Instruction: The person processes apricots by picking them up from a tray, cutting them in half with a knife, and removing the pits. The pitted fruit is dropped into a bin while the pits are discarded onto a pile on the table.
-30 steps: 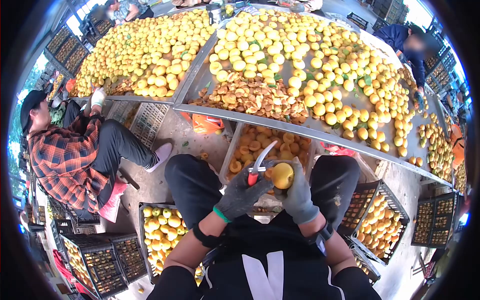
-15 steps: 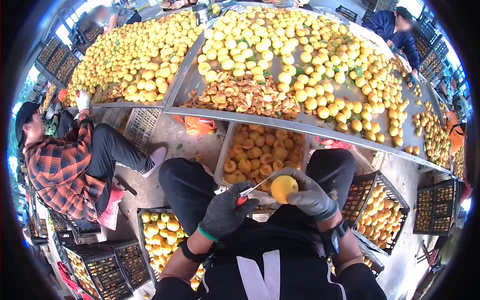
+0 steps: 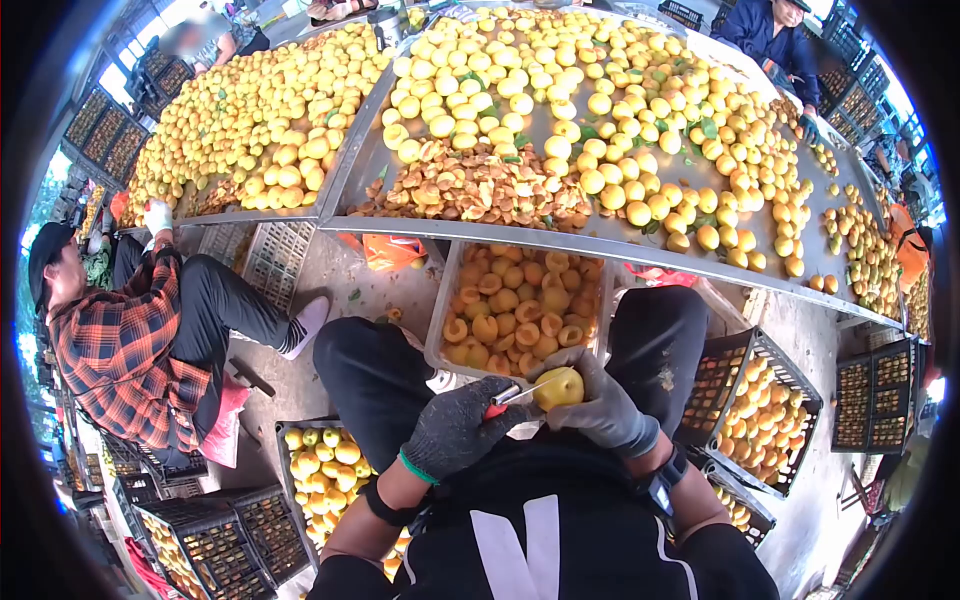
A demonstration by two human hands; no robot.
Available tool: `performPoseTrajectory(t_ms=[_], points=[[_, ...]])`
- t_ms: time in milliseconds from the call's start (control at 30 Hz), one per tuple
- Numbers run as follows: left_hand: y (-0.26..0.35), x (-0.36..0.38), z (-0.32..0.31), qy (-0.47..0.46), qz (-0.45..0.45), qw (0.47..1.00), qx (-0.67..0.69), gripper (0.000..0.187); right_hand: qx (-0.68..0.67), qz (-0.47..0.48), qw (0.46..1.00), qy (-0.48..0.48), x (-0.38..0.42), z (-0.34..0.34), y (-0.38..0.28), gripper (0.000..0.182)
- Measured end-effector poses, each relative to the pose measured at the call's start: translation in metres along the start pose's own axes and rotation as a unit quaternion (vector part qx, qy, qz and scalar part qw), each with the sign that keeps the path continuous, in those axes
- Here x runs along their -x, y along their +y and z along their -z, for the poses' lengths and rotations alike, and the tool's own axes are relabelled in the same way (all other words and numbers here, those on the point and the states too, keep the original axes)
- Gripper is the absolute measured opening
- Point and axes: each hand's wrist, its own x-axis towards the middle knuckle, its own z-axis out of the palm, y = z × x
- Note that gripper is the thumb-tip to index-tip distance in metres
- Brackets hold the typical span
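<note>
My left hand [image 3: 452, 425], in a dark knitted glove with a green cuff, is closed around a small knife [image 3: 497, 408] with a red and silver handle. The thin blade reaches right and lies against a yellow apricot [image 3: 559, 391]. That apricot is gripped by my right hand [image 3: 603, 402], which wears a grey glove. Both hands are over my lap. Just beyond them, between my knees, stands a pale crate [image 3: 436, 335] with apricot halves [image 3: 520, 310] in it.
A metal table [image 3: 450, 226] spans the front, bearing many apricots and a heap of brown pieces [image 3: 480, 188]. Black crates of fruit stand left [image 3: 283, 465] and right [image 3: 768, 478] of me. A person in a checked shirt [image 3: 125, 340] sits left; another person [image 3: 770, 45] is at far right.
The apricot has turned in my right hand and come slightly lower and left. The knife blade now meets the fruit at its face. My view has shifted slightly.
</note>
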Motion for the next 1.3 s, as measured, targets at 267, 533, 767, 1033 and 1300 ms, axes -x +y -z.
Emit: performPoseTrajectory(t_ms=[267,533,767,1033,1300], points=[[0.003,0.0,0.0,-0.029,-0.028,0.998,-0.048,0.037,0.08,0.098,0.992,-0.018,0.004,0.008,-0.005,0.074],[0.007,0.004,-0.004,-0.016,-0.07,0.996,-0.058,0.032,0.003,0.078,0.995,-0.067,0.01,-0.005,-0.011,0.076],[0.009,0.012,-0.016,-0.003,-0.038,0.999,-0.026,0.033,0.133,0.181,0.974,-0.025,0.01,-0.01,-0.003,0.067],[0.013,0.011,-0.02,-0.003,-0.022,0.998,-0.054,0.04,0.133,0.164,0.977,0.027,0.013,-0.015,0.003,0.064],[0.007,0.005,-0.027,0.023,-0.057,0.995,-0.079,0.037,0.081,0.167,0.982,0.033,0.016,-0.027,0.0,0.058]])
